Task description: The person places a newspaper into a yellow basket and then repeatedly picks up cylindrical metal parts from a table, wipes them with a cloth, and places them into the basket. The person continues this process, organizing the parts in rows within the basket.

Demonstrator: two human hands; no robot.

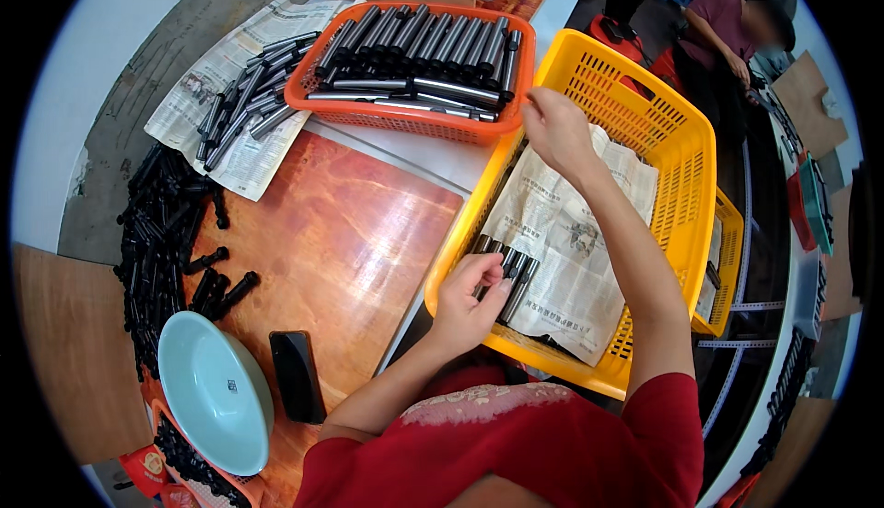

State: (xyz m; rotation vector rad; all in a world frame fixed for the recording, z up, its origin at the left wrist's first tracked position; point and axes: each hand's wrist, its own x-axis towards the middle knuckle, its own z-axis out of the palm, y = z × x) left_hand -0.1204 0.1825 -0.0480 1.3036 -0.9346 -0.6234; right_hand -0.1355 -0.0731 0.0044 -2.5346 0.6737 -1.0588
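Observation:
A yellow plastic crate with slotted walls stands in front of me. Sheets of newspaper lie in it, and several dark and silver metal rods show beside the paper. My left hand is over the crate's near left side, fingers curled close to the rod ends; whether it grips one is hidden. My right hand is closed above the crate's far left corner, near an orange basket filled with similar metal rods. What its fingers hold, if anything, does not show.
On the wooden table are more rods on newspaper, a heap of black bolt-like parts, a light blue basin and a black phone. Another yellow crate is at right. A person sits at the far right.

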